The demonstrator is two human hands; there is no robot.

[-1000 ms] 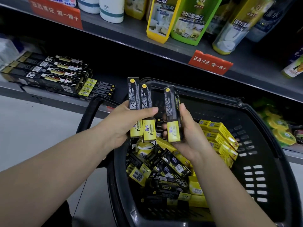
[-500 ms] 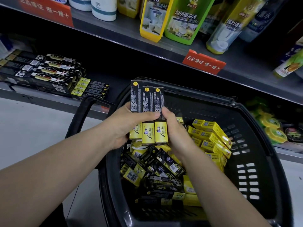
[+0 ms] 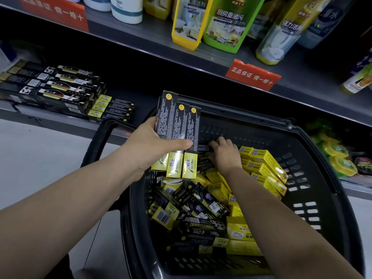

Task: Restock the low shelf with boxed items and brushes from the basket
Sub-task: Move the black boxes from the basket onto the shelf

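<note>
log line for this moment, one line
left hand: holds three boxes | right hand: down among loose boxes in basket, grip unclear | low shelf: partly stocked

Above the fingers (image 3: 220, 142) we see an upper shelf (image 3: 141, 39) carrying white tubs (image 3: 126, 9), a yellow bottle (image 3: 188, 21) and a green bottle (image 3: 223, 23), with a red tag (image 3: 252, 77) on its edge up and right of them, and round yellow-green packs (image 3: 338, 156) well off to their right.

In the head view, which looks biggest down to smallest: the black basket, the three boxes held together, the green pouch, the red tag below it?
1. Black basket
2. Three held boxes, nearer the camera, so flattered
3. Green pouch, top cut off
4. Red tag
</note>
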